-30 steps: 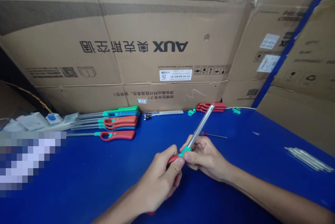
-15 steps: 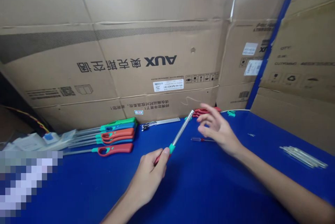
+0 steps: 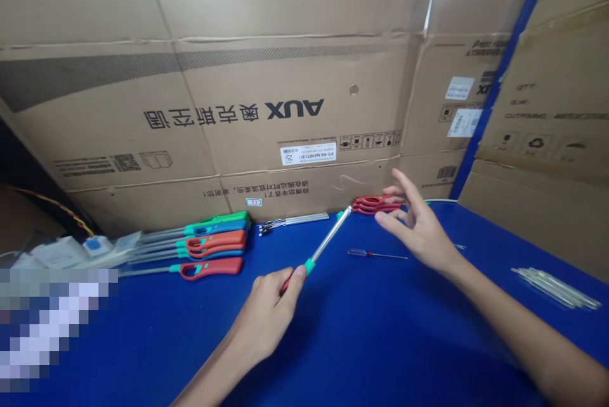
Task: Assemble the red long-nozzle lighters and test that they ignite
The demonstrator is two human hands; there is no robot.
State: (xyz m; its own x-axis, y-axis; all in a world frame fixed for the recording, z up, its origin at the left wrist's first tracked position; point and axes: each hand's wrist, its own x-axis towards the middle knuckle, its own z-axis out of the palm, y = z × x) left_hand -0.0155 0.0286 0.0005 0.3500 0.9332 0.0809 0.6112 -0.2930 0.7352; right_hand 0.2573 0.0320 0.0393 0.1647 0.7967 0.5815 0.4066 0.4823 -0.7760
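Note:
My left hand is wrapped round the red handle of a long-nosed lighter. Its green collar shows above my thumb, and the silver tube slants up to the right; most of the handle is hidden in my palm. My right hand is raised with its fingers apart and nothing in them, to the right of the tube's tip. Red lighter handles lie stacked against the cardboard behind it. Below, a small screwdriver with a clear handle rests on the blue table.
Several lighters with red, orange, blue and green handles lie at the left. Thin metal tubes with wires lie along the cardboard wall. More silver tubes are at the right. White plugs sit at the far left.
My right hand has moved right, away from the lighter's tip, and its fingers have spread wider, uncovering the screwdriver's shaft. My left hand still grips the lighter, shifted slightly to the left.

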